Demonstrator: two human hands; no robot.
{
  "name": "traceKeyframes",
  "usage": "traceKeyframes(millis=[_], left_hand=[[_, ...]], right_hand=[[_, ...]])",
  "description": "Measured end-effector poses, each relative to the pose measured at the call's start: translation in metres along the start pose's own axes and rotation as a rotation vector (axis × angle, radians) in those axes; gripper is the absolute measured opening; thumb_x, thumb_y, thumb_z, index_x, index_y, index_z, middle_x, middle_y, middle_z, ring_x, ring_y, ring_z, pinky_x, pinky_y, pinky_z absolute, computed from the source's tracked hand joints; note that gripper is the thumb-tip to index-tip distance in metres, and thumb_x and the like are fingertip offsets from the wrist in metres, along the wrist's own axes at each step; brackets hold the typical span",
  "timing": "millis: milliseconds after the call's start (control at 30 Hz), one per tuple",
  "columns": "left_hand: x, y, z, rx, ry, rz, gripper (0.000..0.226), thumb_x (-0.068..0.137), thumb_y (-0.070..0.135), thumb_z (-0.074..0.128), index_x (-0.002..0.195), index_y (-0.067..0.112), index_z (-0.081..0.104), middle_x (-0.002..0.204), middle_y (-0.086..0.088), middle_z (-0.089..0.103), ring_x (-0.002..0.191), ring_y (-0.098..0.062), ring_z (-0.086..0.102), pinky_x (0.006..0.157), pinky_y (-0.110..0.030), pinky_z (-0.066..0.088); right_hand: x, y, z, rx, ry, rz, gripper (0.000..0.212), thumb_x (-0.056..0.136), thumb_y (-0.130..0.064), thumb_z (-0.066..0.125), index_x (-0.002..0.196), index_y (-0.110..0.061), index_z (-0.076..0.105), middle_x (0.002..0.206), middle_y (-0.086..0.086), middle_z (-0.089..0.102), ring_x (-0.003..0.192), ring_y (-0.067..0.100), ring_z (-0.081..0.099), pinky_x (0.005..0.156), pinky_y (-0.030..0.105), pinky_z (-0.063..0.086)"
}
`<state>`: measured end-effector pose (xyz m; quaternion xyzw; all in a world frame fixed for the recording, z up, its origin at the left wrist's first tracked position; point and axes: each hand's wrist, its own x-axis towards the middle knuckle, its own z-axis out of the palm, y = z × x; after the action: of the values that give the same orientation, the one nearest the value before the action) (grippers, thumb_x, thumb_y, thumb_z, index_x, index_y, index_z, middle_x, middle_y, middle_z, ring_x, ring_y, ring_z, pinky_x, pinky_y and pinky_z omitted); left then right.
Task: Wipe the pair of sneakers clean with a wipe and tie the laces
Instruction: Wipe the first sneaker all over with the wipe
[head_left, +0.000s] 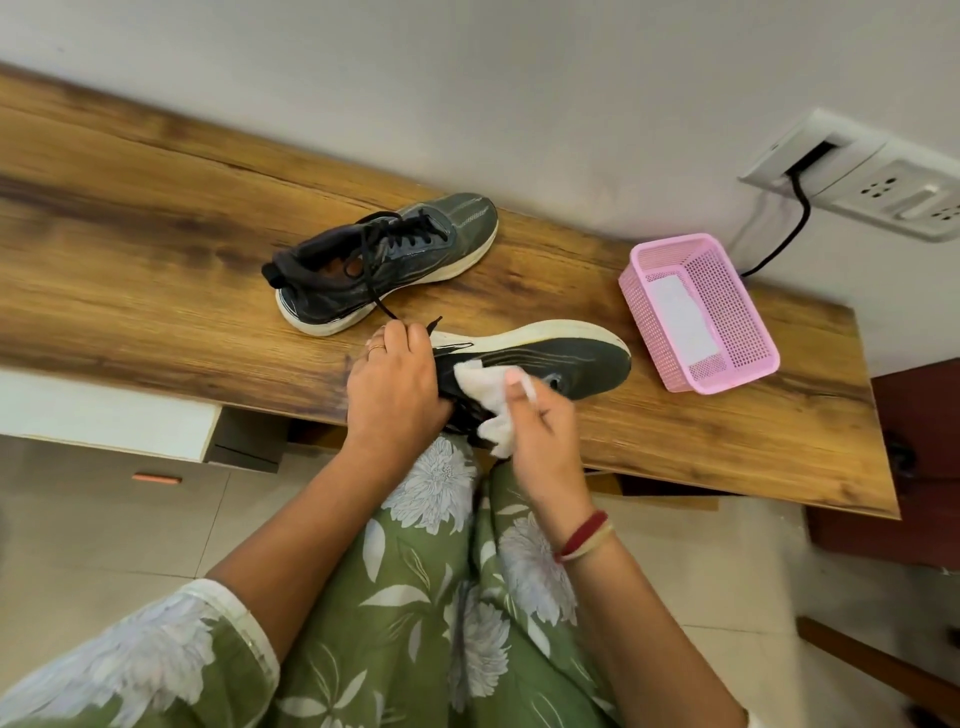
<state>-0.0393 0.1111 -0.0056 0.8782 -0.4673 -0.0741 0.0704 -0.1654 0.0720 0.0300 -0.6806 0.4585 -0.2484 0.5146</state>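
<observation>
Two dark grey sneakers with white soles are on the wooden table (156, 249). The far sneaker (384, 260) stands upright with its black laces loose. The near sneaker (561, 353) lies tilted on its side at the table's front edge, sole facing away from me. My left hand (392, 387) grips its heel end. My right hand (540, 426) holds a crumpled white wipe (485, 392) against the sneaker's upper.
A pink mesh basket (737, 312) with a white wipe pack inside sits at the table's right end. A wall socket (872, 176) with a black cable is behind it. My green floral clothing fills the foreground. A dark cabinet stands at far right.
</observation>
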Motion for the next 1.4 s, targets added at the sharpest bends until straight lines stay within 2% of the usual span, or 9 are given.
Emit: traceKeyframes(millis=[133,233,433,567,733,967,1100,1267,1400], left_hand=[[0.001,-0.001,0.001,-0.010,0.018,0.012,0.059,0.077,0.048,0.062,0.115,0.007,0.043,0.110,-0.012,0.050,0.101,-0.028,0.056,0.075,-0.035,0.049],[0.001,-0.001,0.001,-0.028,0.029,0.005,0.058,0.075,0.045,0.064,0.112,0.006,0.044,0.108,-0.013,0.050,0.099,-0.029,0.056,0.072,-0.035,0.049],[0.001,-0.001,0.001,-0.012,-0.011,-0.006,0.054,0.074,0.034,0.066,0.113,0.006,0.042,0.109,-0.013,0.049,0.101,-0.029,0.056,0.074,-0.034,0.049],[0.001,0.000,0.001,-0.009,0.011,0.008,0.056,0.074,0.041,0.066,0.111,0.007,0.043,0.108,-0.012,0.049,0.098,-0.028,0.057,0.071,-0.034,0.049],[0.001,-0.001,0.003,-0.011,0.041,0.011,0.060,0.074,0.049,0.066,0.110,0.006,0.044,0.106,-0.012,0.050,0.095,-0.028,0.057,0.069,-0.035,0.048],[0.000,-0.001,0.003,-0.007,0.038,0.000,0.052,0.073,0.036,0.067,0.110,0.006,0.045,0.105,-0.012,0.050,0.093,-0.027,0.058,0.070,-0.033,0.049],[0.001,-0.001,0.004,-0.012,0.036,0.016,0.055,0.074,0.043,0.065,0.110,0.007,0.044,0.106,-0.012,0.050,0.095,-0.028,0.057,0.070,-0.034,0.048],[0.002,-0.001,0.004,-0.034,0.043,0.007,0.058,0.072,0.044,0.068,0.110,0.007,0.044,0.107,-0.012,0.050,0.097,-0.029,0.056,0.071,-0.035,0.048],[0.002,0.001,0.003,-0.022,0.015,-0.001,0.056,0.072,0.035,0.069,0.112,0.006,0.043,0.109,-0.012,0.049,0.099,-0.029,0.057,0.076,-0.034,0.049]], right_hand=[[0.015,0.006,-0.025,-0.371,0.216,-0.062,0.034,0.098,-0.024,0.040,0.129,-0.018,0.053,0.115,0.007,0.063,0.110,0.013,0.056,0.105,0.032,0.033],[0.012,0.026,-0.010,-0.771,-0.005,-0.098,0.046,0.098,-0.014,0.037,0.143,-0.009,0.034,0.151,0.007,0.032,0.141,0.013,0.014,0.115,0.028,0.001],[-0.014,0.020,0.017,-0.484,-0.001,-0.106,0.043,0.095,-0.025,0.035,0.125,-0.006,0.058,0.125,0.009,0.061,0.120,0.019,0.052,0.111,0.037,0.031],[-0.005,0.002,-0.014,-0.294,-0.105,0.012,0.023,0.100,-0.023,0.041,0.103,-0.026,0.063,0.090,0.005,0.067,0.079,0.013,0.058,0.072,0.028,0.046],[0.016,0.017,-0.018,-0.895,-0.071,-0.058,0.046,0.099,-0.017,0.037,0.144,-0.009,0.032,0.153,0.005,0.027,0.143,0.016,0.017,0.115,0.027,0.000],[-0.017,0.015,0.010,-0.586,-0.073,-0.084,0.046,0.095,-0.028,0.031,0.129,-0.008,0.054,0.131,0.007,0.057,0.124,0.015,0.048,0.115,0.033,0.023],[-0.012,0.009,-0.023,-0.329,-0.079,0.024,0.034,0.099,-0.032,0.038,0.126,-0.020,0.056,0.099,0.001,0.065,0.089,0.015,0.060,0.082,0.034,0.049],[0.010,0.019,-0.019,-0.857,-0.066,-0.076,0.047,0.100,-0.018,0.033,0.146,-0.011,0.027,0.154,0.005,0.024,0.143,0.016,0.015,0.115,0.026,-0.001],[-0.007,0.022,0.011,-0.690,-0.115,-0.068,0.051,0.095,-0.028,0.027,0.139,-0.006,0.042,0.145,0.010,0.042,0.138,0.018,0.031,0.117,0.027,0.008]])
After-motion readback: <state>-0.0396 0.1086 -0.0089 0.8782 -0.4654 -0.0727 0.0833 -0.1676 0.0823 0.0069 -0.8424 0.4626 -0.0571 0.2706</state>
